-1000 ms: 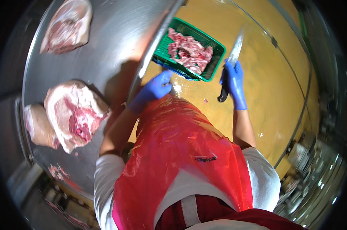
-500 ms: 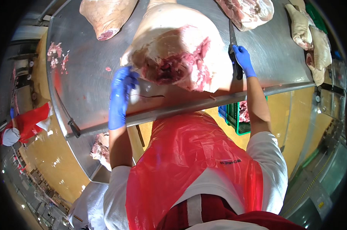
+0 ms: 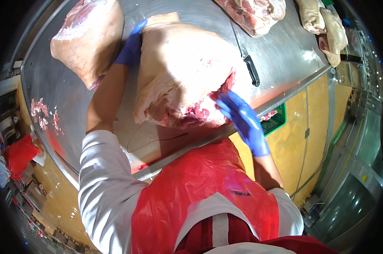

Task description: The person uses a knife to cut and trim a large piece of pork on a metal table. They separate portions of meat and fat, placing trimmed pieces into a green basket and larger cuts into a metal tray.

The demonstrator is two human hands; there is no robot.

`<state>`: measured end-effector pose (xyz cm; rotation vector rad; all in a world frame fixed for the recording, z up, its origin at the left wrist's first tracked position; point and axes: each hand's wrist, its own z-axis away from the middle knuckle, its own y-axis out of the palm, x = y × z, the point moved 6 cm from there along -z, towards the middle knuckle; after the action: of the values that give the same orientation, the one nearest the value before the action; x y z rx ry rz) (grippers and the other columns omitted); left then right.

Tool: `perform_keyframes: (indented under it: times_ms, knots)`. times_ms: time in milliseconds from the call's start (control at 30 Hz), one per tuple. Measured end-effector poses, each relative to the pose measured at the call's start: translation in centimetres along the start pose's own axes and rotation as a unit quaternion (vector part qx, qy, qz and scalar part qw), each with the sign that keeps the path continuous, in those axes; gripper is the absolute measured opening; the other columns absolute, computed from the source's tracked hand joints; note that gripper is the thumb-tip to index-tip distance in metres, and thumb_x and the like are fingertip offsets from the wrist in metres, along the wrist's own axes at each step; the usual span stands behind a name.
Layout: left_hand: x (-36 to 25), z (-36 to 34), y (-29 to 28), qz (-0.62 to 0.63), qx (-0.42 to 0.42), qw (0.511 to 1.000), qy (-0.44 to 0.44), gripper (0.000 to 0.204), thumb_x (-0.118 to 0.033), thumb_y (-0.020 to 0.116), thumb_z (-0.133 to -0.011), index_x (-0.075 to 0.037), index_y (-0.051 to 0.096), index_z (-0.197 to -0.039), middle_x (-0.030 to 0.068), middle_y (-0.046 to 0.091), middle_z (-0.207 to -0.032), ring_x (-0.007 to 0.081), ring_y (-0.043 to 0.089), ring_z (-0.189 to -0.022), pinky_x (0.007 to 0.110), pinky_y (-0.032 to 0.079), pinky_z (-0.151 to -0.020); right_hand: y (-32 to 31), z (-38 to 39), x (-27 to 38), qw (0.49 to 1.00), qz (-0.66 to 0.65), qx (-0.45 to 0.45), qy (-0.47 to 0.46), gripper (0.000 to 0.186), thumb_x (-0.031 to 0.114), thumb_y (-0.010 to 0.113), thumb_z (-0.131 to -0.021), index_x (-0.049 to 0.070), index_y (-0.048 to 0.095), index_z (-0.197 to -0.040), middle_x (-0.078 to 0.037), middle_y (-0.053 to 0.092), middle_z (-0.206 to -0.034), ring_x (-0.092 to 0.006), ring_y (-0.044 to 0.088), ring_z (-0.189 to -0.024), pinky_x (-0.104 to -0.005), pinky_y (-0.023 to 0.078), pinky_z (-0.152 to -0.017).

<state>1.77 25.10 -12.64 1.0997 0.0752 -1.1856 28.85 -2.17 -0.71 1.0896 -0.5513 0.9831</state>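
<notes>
A large pale cut of raw meat [image 3: 181,70] with a red cut face lies on the steel table [image 3: 64,101] in front of me. My left hand [image 3: 131,47], in a blue glove, reaches over to the far left side of the cut and presses against it. My right hand [image 3: 242,118], also in a blue glove, has its fingers spread on the red cut face at the near right end. A black-handled knife [image 3: 248,63] lies flat on the table just right of the meat, with no hand on it.
Another big cut [image 3: 89,38] lies to the left, more meat [image 3: 253,12] at the far right, and pale pieces [image 3: 327,29] beyond. Meat scraps [image 3: 43,116] dot the table's left edge. A green crate [image 3: 276,120] sits on the yellow floor below the edge.
The knife has left my right hand and now lies on the table. My right hand moved down to the cut face; my left hand reached up to the meat's far side.
</notes>
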Motion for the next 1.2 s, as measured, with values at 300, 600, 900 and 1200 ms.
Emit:
perform_keyframes:
  times_ms: [300,600,900,1200]
  knots:
    - [-2.1,18.5,9.6,-0.174,0.037,0.901,0.396,0.067,-0.033,0.074,-0.085,-0.001,0.054,-0.141,0.013,0.063,-0.135,0.0241,0.059,-0.125,0.038,0.045,-0.109,-2.5,-7.0,-4.6,0.907,-0.376,0.16,0.106,0.069,0.056,0.046,-0.103,0.004,0.043,-0.148,-0.013,0.054,-0.145,-0.031,0.054,-0.129,-0.0463,0.043,-0.109]
    - [21.2,39.8,8.0,-0.286,-0.124,0.742,0.593,0.108,-0.013,0.097,-0.046,-0.003,0.052,-0.143,0.0079,0.063,-0.131,0.0196,0.057,-0.121,0.035,0.047,-0.105,2.0,-5.6,-3.3,0.985,0.113,0.132,-0.02,0.056,0.039,0.052,-0.103,0.004,0.049,-0.146,-0.013,0.058,-0.139,-0.0256,0.057,-0.124,-0.0435,0.045,-0.106]
    - [37.3,56.5,2.3,0.331,-0.368,0.557,0.666,0.086,-0.027,0.082,-0.063,-0.005,0.053,-0.141,0.0083,0.061,-0.134,0.0236,0.057,-0.123,0.039,0.045,-0.106,25.1,8.8,-8.3,0.847,0.227,0.415,-0.243,0.04,0.018,0.056,-0.102,-0.004,0.057,-0.136,-0.017,0.065,-0.129,-0.0263,0.066,-0.108,-0.0399,0.055,-0.093]
    - [57.1,79.9,-2.0,0.482,-0.526,0.24,0.659,0.071,-0.043,0.063,-0.084,-0.008,0.05,-0.145,0.01,0.057,-0.141,0.0278,0.054,-0.128,0.044,0.041,-0.111,42.3,27.8,-41.2,0.676,0.06,0.666,0.31,0.044,0.027,0.038,-0.109,-0.002,0.052,-0.14,-0.017,0.059,-0.138,-0.0272,0.058,-0.125,-0.042,0.046,-0.109]
